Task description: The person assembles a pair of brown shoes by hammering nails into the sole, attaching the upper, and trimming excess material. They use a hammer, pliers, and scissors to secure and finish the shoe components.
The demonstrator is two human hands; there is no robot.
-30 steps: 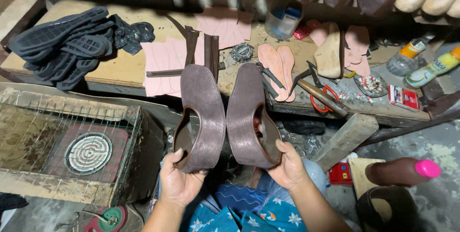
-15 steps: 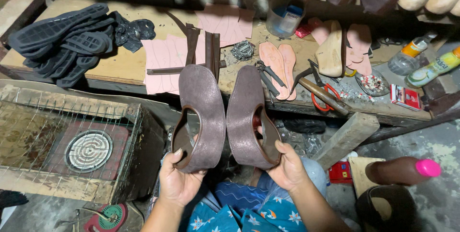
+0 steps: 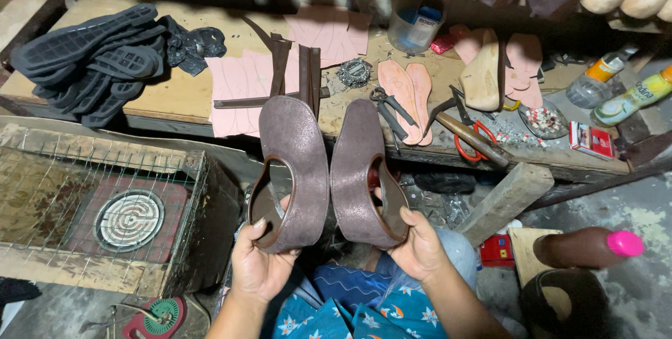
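The left hand (image 3: 260, 263) is gripping a brown shoe upper (image 3: 290, 171) at its heel end, the thumb lying inside the opening against the lining and the other fingers wrapping under the back of the piece. The right hand (image 3: 422, 248) is grasping a second brown shoe upper (image 3: 360, 174) the same way, its thumb pressing on the rim of the opening while the fingers are curling behind the heel. Both uppers are standing nearly upright side by side, toes pointing away toward the workbench (image 3: 175, 90), openings facing outward, with only a narrow gap between them. They are hanging in the air in front of the bench edge, above the person's patterned blue clothing. A wire-covered box with a round heating coil (image 3: 128, 218) is sitting to the left. A stack of black soles (image 3: 91, 62) is lying on the bench, and pink insoles (image 3: 407, 97) are resting beside pliers (image 3: 388, 111).
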